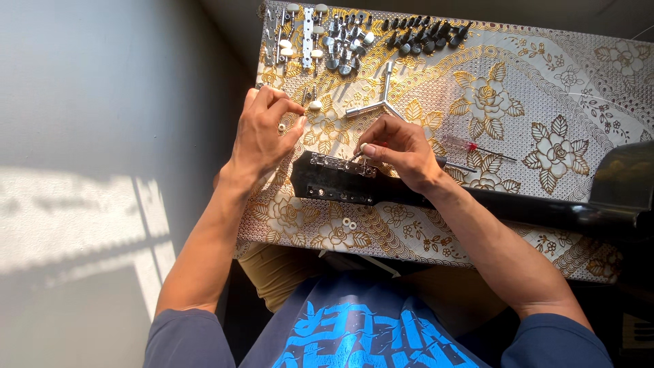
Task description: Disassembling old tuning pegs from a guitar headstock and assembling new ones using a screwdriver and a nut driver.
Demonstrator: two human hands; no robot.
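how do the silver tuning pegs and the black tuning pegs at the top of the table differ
The silver metal tuning pegs with pale knobs lie at the top left corner; the black tuning pegs lie to their right.

The silver set is a wider, looser cluster, some on long plates; the black set forms a tighter row of single pieces.

The silver ones lie nearer the person's left hand than the black ones do.

Both rest loose on the gold floral tablecloth, untouched by either hand.
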